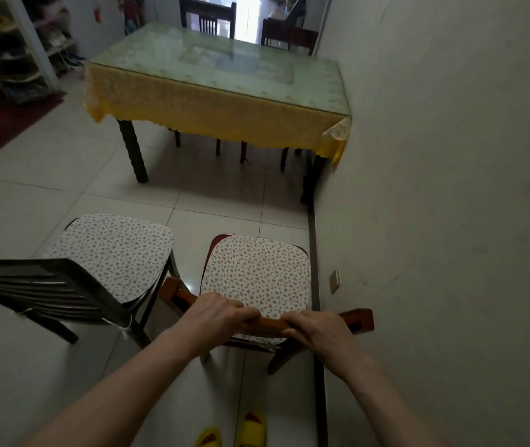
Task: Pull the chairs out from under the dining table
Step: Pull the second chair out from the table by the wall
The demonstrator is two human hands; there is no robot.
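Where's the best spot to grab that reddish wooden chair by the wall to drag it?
Probably the top rail of the reddish chair, reached from behind the backrest. The rail is a straight bar at hand height, and the seat faces the dining table. The left hand and right hand are wrapped over it there.

Both arms reach forward, left hand and right hand curled closed, knuckles up.

Four wooden chairs stood around one glass-topped, yellow-clothed bench; two wore floral seat cushions; two yellow slippers.
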